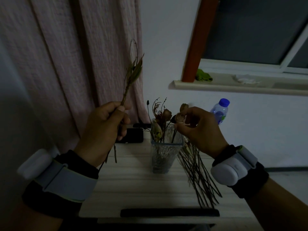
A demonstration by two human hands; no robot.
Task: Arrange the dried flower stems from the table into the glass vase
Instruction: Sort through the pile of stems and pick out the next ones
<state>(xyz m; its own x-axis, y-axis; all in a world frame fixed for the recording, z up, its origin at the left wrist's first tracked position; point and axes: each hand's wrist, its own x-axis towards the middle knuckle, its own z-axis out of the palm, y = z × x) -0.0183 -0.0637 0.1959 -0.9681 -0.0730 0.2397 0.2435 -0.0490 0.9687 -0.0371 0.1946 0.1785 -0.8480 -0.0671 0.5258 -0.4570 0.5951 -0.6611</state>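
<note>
A square glass vase (164, 157) stands mid-table with several dried stems and rose heads in it. My left hand (103, 130) grips a leafy green-brown dried stem (133, 72) upright, left of the vase, its lower end hanging below my fist. My right hand (198, 129) is just right of the vase's mouth and pinches a dried rose head (180, 117) on a stem that leans in the vase. A bundle of bare dried stems (198, 174) lies on the table (133, 185) right of the vase.
A dark phone (133, 135) lies behind the vase at the left. A blue-capped water bottle (220, 111) stands at the back right. Pink curtain (75, 64) hangs at the left; a window sill (233, 87) runs above. A dark bar (170, 213) lies at the table's front edge.
</note>
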